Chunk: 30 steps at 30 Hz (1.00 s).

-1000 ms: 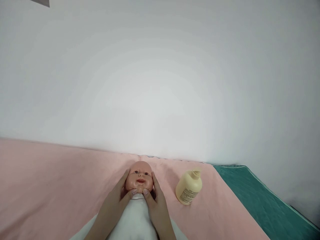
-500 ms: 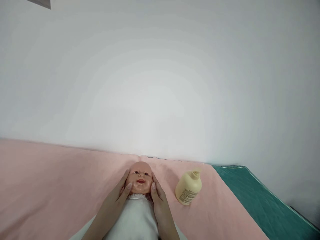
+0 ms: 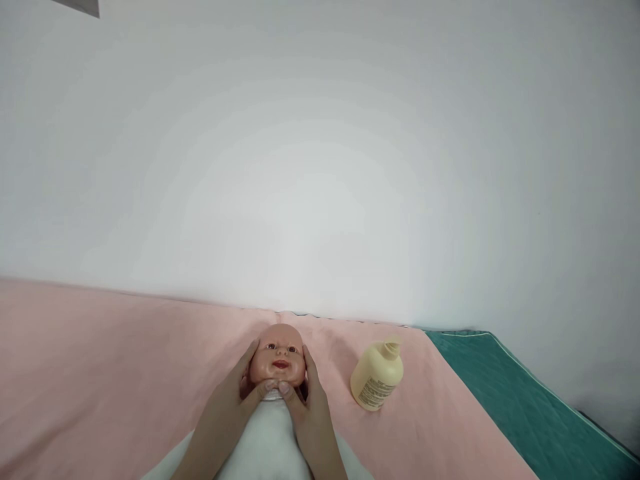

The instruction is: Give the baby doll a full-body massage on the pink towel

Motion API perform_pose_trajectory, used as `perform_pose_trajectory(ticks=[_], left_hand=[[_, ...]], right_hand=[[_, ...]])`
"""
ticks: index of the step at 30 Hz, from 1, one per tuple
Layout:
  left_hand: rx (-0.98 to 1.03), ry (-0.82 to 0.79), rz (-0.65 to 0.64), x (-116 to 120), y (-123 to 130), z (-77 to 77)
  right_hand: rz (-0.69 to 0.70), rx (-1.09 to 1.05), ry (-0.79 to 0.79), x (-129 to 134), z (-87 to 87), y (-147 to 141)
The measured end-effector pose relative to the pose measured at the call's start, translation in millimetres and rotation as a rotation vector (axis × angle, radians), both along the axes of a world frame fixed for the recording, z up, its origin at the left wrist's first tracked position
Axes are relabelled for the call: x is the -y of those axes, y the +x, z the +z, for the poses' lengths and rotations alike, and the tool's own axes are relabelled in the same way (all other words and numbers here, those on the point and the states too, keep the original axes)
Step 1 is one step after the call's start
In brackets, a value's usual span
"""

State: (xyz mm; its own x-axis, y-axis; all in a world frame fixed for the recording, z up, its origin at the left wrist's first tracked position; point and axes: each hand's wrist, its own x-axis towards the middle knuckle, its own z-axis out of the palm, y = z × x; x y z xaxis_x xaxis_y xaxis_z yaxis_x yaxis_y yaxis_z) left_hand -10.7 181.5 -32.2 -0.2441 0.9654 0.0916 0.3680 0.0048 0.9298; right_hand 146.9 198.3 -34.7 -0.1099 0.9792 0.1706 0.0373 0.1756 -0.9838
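Observation:
A bald baby doll in a white garment lies face up, its head toward the wall. My left hand cups the left side of the doll's head, and my right hand cups the right side. Both thumbs meet under its chin, close to the white collar. The fingers run up along the cheeks, and part of them is hidden behind the head. To the right of my right hand stands a pale yellow pump bottle with printed text on its side.
Pink cloth covers the surface under the doll and bottle. A green quilted cover shows at the right. Behind everything rises a plain white wall.
Both thumbs have slid from the doll's cheeks down and inward to under its chin. The fingers stay at the sides of the head; the bottle has not moved.

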Motion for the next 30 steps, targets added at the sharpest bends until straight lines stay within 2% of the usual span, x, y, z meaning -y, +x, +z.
perform_pose_trajectory(ticks=[9,16,24,30], left_hand=[[-0.048,-0.034,0.015,1.1,-0.2,1.3],[-0.054,0.052,0.031,-1.0,-1.7,-6.6],[-0.026,-0.024,0.021,0.8,-0.9,-0.2],[-0.015,0.045,0.011,-8.4,-1.1,-19.3]], right_hand=[[-0.016,0.066,-0.04,6.3,15.3,4.7],[-0.02,0.081,-0.077,1.4,13.7,6.3],[0.024,0.016,-0.041,3.9,12.2,2.7],[0.0,0.016,-0.003,2.8,3.8,-0.4]])
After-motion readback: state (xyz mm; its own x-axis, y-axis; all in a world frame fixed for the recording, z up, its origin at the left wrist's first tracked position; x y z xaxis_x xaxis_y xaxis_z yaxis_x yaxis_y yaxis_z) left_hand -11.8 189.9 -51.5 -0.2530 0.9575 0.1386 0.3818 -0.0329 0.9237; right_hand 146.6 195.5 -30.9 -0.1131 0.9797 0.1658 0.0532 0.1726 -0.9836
